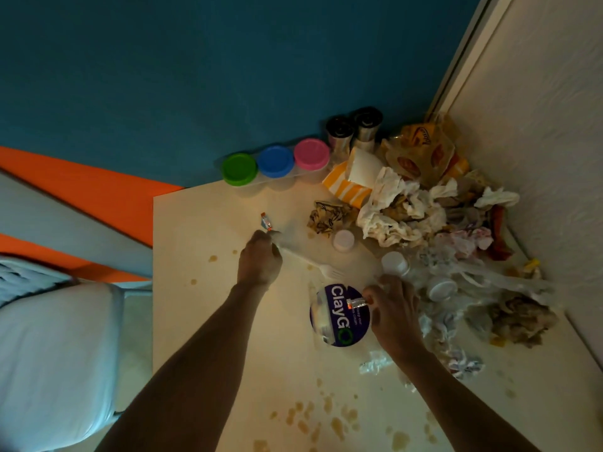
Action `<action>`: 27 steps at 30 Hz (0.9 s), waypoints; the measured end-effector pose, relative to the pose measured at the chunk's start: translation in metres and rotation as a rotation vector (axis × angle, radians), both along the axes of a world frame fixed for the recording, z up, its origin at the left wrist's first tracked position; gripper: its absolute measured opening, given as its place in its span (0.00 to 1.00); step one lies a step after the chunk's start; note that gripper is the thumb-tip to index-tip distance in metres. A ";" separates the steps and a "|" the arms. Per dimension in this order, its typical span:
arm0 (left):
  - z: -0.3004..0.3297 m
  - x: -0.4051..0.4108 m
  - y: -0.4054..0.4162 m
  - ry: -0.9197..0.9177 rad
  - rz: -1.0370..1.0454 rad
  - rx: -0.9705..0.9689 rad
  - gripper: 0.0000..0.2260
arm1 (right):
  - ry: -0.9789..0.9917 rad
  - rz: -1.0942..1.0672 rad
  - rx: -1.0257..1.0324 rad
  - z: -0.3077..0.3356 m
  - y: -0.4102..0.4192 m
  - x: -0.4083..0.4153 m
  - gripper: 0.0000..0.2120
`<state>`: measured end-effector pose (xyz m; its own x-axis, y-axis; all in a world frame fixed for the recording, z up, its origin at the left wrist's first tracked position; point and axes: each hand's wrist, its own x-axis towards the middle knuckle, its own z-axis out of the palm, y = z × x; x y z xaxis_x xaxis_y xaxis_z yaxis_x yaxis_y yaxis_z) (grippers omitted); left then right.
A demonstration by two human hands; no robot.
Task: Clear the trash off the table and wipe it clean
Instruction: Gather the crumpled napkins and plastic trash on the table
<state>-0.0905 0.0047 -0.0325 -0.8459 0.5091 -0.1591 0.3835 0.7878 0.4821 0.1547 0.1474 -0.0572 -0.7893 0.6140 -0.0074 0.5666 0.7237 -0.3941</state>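
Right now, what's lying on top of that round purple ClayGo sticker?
A clear plastic wrapper lies across the ClayGo sticker and the right hand pinches a small foil packet above it. The hand covers the sticker's right edge.

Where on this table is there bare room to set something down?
Bare patches on the table: left of the left hand, toward the edge, with small stains; and below the three colored lids. Crowded: the trash pile along the right wall. Brown spills cover the near strip.
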 end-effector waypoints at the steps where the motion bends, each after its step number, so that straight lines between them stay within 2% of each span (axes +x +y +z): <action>1: 0.000 -0.008 0.003 -0.005 0.049 0.013 0.19 | 0.033 0.003 -0.004 0.001 0.002 0.001 0.09; 3: -0.005 -0.022 0.011 -0.016 0.118 0.027 0.19 | 0.100 0.026 -0.023 0.001 0.004 0.004 0.09; 6: -0.010 -0.036 0.027 -0.012 0.192 -0.053 0.17 | 0.174 0.045 -0.020 0.004 0.010 0.005 0.14; 9: -0.012 -0.041 0.036 -0.010 0.204 -0.189 0.22 | 0.222 -0.017 -0.128 0.016 0.014 0.003 0.17; 11: -0.018 -0.042 0.034 0.031 0.162 -0.216 0.19 | 0.253 -0.093 -0.236 0.023 0.017 0.002 0.17; 15: -0.026 -0.035 0.025 0.074 0.133 -0.145 0.12 | 0.260 -0.264 -0.401 0.037 0.019 0.003 0.11; 18: -0.023 -0.030 0.020 0.054 0.127 -0.129 0.13 | 0.255 -0.321 -0.398 0.044 0.022 0.004 0.16; 20: -0.015 -0.027 0.018 0.009 0.144 -0.088 0.13 | 0.211 -0.328 -0.386 0.046 0.025 0.007 0.15; 27: 0.015 0.029 0.016 -0.111 0.253 0.186 0.14 | 0.119 -0.391 -0.499 0.053 0.047 0.019 0.20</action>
